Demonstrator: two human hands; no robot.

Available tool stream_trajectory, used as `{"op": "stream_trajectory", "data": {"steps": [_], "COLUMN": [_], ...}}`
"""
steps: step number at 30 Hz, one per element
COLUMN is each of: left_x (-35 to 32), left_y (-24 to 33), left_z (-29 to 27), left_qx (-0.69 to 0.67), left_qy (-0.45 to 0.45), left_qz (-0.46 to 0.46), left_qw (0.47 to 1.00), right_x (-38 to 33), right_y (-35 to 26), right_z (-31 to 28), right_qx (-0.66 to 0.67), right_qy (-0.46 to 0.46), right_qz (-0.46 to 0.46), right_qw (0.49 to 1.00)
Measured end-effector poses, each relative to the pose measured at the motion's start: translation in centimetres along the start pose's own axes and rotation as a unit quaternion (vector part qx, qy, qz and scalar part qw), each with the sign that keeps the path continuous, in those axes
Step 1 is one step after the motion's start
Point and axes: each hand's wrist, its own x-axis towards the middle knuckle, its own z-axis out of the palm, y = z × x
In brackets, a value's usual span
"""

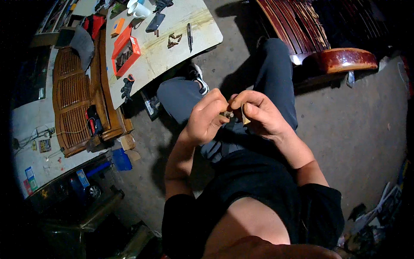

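Over my lap, my left hand [209,113] is closed, its fingertips pinching a small brown peg-like piece [230,115]. Close beside it, my right hand [264,113] holds a thin, bent yellowish strip [246,117] between thumb and fingers; its material is too small to make out. The fingertips of both hands nearly meet, and part of the peg-like piece is hidden by them. Similar small brown pieces [174,39] lie loose on the pale table [151,56] ahead to the left, and more fill an open red box [129,69].
A slim black tool [189,37], a dark phone [155,22], a white mug [139,10], an orange box [117,26] and a dark glove [127,87] lie on the table. A slatted wooden bench [73,95] stands left; glossy red-brown wooden furniture [345,59] stands far right.
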Motion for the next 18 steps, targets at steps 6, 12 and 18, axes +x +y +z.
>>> {"op": "stream_trajectory", "data": {"steps": [6,12,18], "left_x": [0.2,0.0,0.3], "left_y": [0.1,0.2,0.3], "left_z": [0.3,0.6,0.3], "left_qx": [-0.047,-0.068,-0.040], "left_qy": [-0.020,-0.004,-0.018], "left_qz": [-0.011,-0.048,-0.026], "left_qw": [0.999,0.997,0.999], "right_x": [0.3,-0.4,-0.4], "right_y": [-0.9,-1.5,-1.4], "right_z": [0.4,1.1,1.0], "right_qx": [-0.146,-0.088,-0.098], "right_qy": [-0.012,-0.009,0.026], "right_qz": [-0.120,-0.067,-0.046], "right_qw": [0.982,0.994,0.994]}}
